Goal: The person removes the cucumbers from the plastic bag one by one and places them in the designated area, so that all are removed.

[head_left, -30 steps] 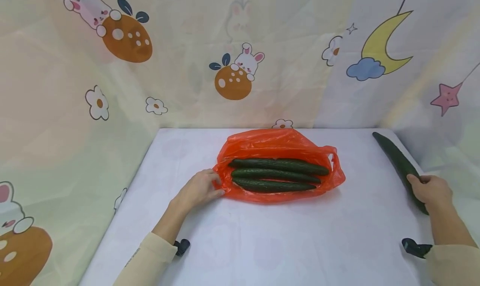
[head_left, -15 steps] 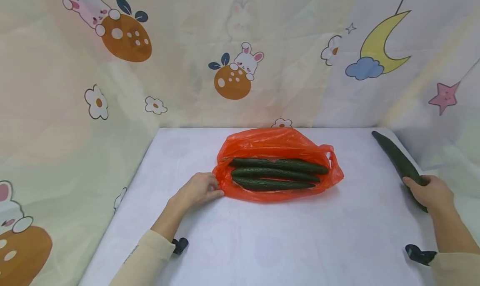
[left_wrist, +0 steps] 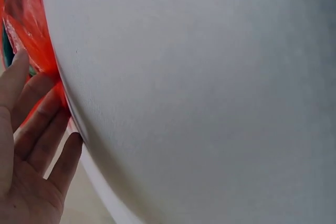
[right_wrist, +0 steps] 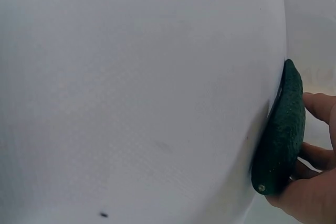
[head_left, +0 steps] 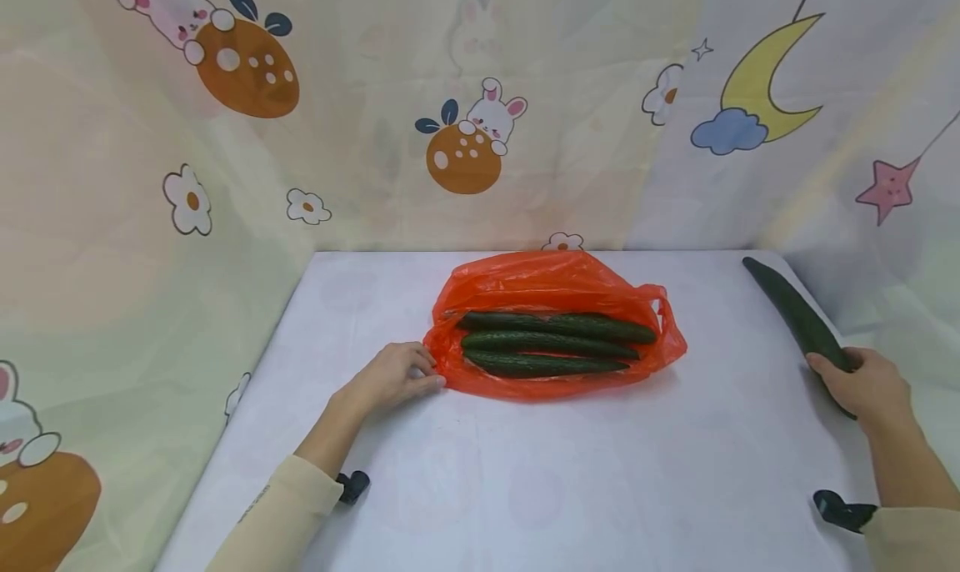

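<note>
An orange-red plastic bag (head_left: 517,272) lies open on the white table, with several dark green cucumbers (head_left: 551,343) showing side by side in its mouth. At the bag's left end, my left hand (head_left: 390,378) touches the plastic; in the left wrist view its fingers (left_wrist: 44,116) reach out loosely against the bag's edge. Over at the table's right side, my right hand (head_left: 873,388) grips the near part of another cucumber (head_left: 791,305), thumb on one side and fingers on the other. That cucumber slants away toward the far right corner, close along the table edge.
The white table (head_left: 525,480) stands against a patterned cloth backdrop (head_left: 375,138) at the back and sides. One loop handle (head_left: 662,305) of the bag points right. Black wrist cameras (head_left: 352,486) sit at the cuffs of both beige sleeves.
My right hand has shifted slightly along its cucumber, its thumb now further over it. The left hand stays at the bag's edge. The whole view has drifted a little.
</note>
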The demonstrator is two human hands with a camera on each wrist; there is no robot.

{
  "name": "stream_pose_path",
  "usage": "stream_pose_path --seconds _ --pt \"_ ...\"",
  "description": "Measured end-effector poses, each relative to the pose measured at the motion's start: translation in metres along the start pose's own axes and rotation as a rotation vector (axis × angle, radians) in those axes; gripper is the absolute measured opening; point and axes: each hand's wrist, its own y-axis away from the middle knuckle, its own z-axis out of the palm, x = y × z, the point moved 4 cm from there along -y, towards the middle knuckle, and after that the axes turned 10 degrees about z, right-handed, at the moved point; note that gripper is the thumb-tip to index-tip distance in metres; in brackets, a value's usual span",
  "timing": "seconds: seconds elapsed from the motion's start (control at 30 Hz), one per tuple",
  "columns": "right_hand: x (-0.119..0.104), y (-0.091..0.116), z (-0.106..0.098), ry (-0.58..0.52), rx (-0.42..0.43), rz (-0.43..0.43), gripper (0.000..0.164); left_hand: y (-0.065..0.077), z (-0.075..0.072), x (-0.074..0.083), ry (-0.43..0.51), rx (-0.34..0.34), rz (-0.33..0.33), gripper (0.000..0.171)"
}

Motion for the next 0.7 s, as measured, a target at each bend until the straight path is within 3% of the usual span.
stream_pose_path --seconds 0.17,0.4,0.7 --pt "-0.0029 0.0011 0.0035 0.013 0.01 0.025 0.087 -0.0034 0.0025 0.0049 -0.035 0.029 0.003 0.025" --pt "-0.0035 0.0062 0.0059 0.021 0.023 0.053 0.086 -0.0094 0.0066 0.0072 -0.006 0.096 -0.086 0.022" --pt "-0.0049 0.0055 0.0058 0.017 0.007 0.05 0.09 -0.0086 0.0072 0.0052 0.027 0.103 -0.138 0.022"
